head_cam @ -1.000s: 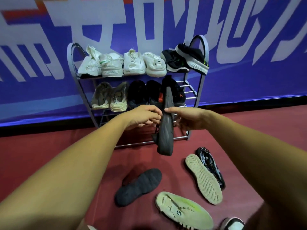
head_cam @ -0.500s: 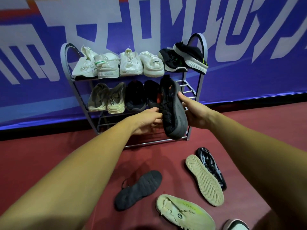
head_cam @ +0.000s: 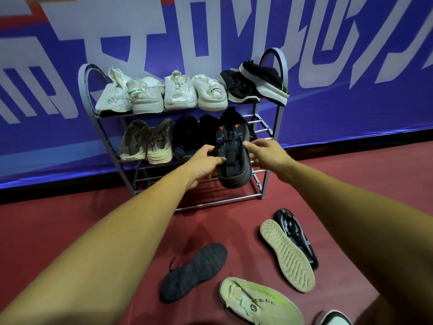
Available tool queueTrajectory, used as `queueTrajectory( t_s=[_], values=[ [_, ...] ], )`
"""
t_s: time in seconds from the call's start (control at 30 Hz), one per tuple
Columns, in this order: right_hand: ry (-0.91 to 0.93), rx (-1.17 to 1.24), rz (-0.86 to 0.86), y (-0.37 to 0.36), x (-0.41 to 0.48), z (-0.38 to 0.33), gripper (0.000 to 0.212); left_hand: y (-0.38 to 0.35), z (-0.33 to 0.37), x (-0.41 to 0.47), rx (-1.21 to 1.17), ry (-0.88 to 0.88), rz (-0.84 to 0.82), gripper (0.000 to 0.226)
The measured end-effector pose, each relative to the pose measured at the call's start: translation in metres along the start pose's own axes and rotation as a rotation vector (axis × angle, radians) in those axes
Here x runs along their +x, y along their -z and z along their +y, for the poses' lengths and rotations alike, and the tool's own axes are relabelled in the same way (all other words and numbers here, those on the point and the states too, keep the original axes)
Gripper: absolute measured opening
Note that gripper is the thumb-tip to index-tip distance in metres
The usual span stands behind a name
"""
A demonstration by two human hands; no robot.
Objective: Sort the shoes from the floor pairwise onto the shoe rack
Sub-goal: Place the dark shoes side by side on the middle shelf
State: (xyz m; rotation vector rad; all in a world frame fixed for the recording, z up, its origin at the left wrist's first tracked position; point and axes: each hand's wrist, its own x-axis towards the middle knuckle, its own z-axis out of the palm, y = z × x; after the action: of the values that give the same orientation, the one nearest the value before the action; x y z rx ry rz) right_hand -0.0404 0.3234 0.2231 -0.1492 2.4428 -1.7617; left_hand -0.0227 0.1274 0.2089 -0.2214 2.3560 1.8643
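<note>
A black sneaker with orange marks [head_cam: 233, 146] is held upright, top side facing me, in front of the grey shoe rack [head_cam: 278, 66], level with its middle shelf at the right. My left hand [head_cam: 206, 163] grips its left side near the laces. My right hand [head_cam: 267, 151] holds its right edge. The top shelf carries two white pairs [head_cam: 161, 92] and a black pair [head_cam: 255, 83]. On the middle shelf stand a beige pair [head_cam: 147, 144] and dark shoes [head_cam: 189, 134], partly hidden by the held sneaker.
On the red floor lie a black shoe sole-up [head_cam: 194, 270], a pale green-tinted shoe [head_cam: 257, 301], a cream shoe sole-up [head_cam: 287, 254] and a black patterned shoe [head_cam: 295, 233] beside it. Another shoe [head_cam: 332, 319] peeks in at the bottom edge. A blue banner [head_cam: 351, 102] backs the rack, whose bottom rails [head_cam: 210, 202] carry nothing.
The black sneaker has turned from sole-facing and hanging low to top side up, and both hands have lifted it toward the right of the middle shelf.
</note>
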Motion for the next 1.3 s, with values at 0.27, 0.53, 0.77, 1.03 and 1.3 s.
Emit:
queueTrajectory(
  t_s=[0.27,0.53,0.77,1.03,1.3],
  values=[
    [-0.040,0.058,-0.026,0.009,0.002,0.000,0.048,-0.005,0.019,0.009,-0.134,-0.001,-0.016,0.052],
    [-0.103,0.222,-0.090,0.039,0.012,0.008,0.044,-0.019,0.026,0.029,0.012,-0.042,-0.163,0.078],
    [-0.143,0.152,-0.155,0.057,0.027,0.025,0.044,-0.048,0.028,0.054,0.139,-0.190,-0.129,0.087],
    [-0.089,0.262,-0.009,0.056,0.066,0.052,0.078,-0.066,0.021,0.095,0.428,-0.227,-0.012,0.109],
    [-0.072,0.189,0.006,0.074,0.092,0.069,0.084,-0.092,0.022,0.114,0.688,-0.260,0.083,0.077]
  ],
)
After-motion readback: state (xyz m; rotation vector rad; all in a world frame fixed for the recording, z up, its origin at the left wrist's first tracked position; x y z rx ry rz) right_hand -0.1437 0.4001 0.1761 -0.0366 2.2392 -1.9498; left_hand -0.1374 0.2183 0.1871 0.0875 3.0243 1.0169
